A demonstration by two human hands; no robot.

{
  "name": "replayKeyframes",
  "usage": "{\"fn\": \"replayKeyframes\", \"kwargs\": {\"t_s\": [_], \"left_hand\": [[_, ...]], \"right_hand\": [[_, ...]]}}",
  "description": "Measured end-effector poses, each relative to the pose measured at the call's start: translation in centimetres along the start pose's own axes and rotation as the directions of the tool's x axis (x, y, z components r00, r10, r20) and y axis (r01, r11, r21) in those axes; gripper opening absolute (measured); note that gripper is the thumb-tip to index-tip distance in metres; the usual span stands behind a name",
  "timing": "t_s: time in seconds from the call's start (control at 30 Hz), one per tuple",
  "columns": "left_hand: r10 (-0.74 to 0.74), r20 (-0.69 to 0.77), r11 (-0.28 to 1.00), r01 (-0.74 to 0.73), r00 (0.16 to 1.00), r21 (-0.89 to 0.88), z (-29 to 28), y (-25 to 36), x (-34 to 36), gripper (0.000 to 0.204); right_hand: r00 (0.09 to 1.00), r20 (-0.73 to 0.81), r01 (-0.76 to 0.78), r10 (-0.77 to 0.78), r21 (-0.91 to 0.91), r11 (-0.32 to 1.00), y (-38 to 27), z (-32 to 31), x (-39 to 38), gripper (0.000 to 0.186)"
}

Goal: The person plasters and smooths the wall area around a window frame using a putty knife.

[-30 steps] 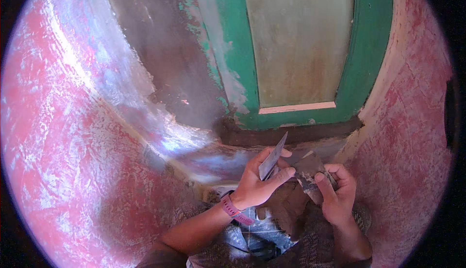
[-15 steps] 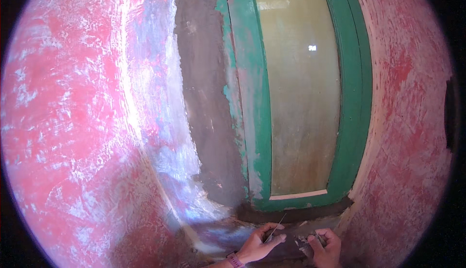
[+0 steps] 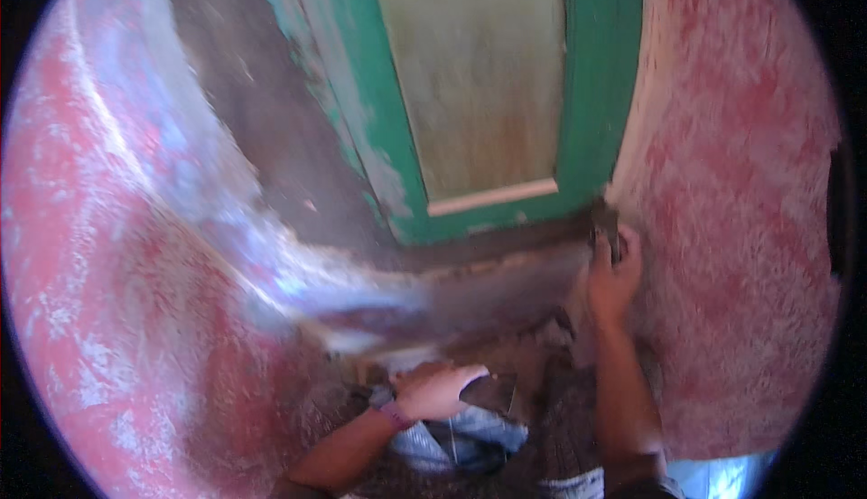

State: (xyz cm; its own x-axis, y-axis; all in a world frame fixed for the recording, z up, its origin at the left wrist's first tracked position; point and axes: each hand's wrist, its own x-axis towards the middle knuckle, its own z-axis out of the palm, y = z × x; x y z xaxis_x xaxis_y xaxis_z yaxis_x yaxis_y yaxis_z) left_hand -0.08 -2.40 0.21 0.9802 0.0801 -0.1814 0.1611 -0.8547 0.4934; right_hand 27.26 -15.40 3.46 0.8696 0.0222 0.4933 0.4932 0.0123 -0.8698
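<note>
My right hand reaches up to the lower right corner of the green frame. Its fingers are closed on a small dark piece, whose kind is too blurred to tell, held against the corner by the wall. Low in the middle, my left hand, with a purple band at its wrist, grips a flat dark scraper-like plate that sticks out to the right. Along the frame's lower edge runs a strip of dark grey plaster. The plaster continues up the frame's left side as a wide patch.
Inside the frame sits a yellowish panel. Patchy pink-red walls curve round on both sides. Below the left hand lies crumpled pale and dark material. A light blue patch shows at the lower right.
The view has tilted down, so the frame sits higher and further left. My right hand has moved from beside the left hand up to the frame's lower right corner. The left has stayed low.
</note>
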Motion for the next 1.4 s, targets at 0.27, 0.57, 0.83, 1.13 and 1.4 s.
{"fn": "replayKeyframes", "kwargs": {"t_s": [0.27,0.57,0.83,1.13,1.4], "left_hand": [[0.184,0.193,0.982,-0.173,0.964,-0.07,7.8,-0.6,0.2,0.05],[-0.065,-0.086,0.998,0.064,0.994,-0.01,-0.8,-0.6,-0.2,0.044],[-0.237,0.047,0.951,0.222,0.97,0.215,-7.6,0.1,-2.8,0.056],[-0.015,0.252,1.0,0.01,0.968,0.022,3.2,-7.0,-2.2,0.035],[0.177,0.29,0.984,-0.174,0.941,-0.037,5.5,-6.2,-0.7,0.035]], "right_hand": [[0.978,-0.18,0.062,-0.104,-0.226,0.972,6.0,2.4,-2.9,0.02],[0.953,-0.248,0.1,-0.173,-0.28,0.955,5.1,3.6,-1.7,0.024],[0.925,-0.342,0.095,-0.163,-0.206,0.974,6.3,3.8,-1.0,0.017],[0.931,-0.246,0.171,-0.269,-0.356,0.919,4.7,4.2,-2.0,0.019],[0.872,0.311,0.485,-0.377,-0.453,0.748,7.0,5.2,-6.3,0.06]]}}
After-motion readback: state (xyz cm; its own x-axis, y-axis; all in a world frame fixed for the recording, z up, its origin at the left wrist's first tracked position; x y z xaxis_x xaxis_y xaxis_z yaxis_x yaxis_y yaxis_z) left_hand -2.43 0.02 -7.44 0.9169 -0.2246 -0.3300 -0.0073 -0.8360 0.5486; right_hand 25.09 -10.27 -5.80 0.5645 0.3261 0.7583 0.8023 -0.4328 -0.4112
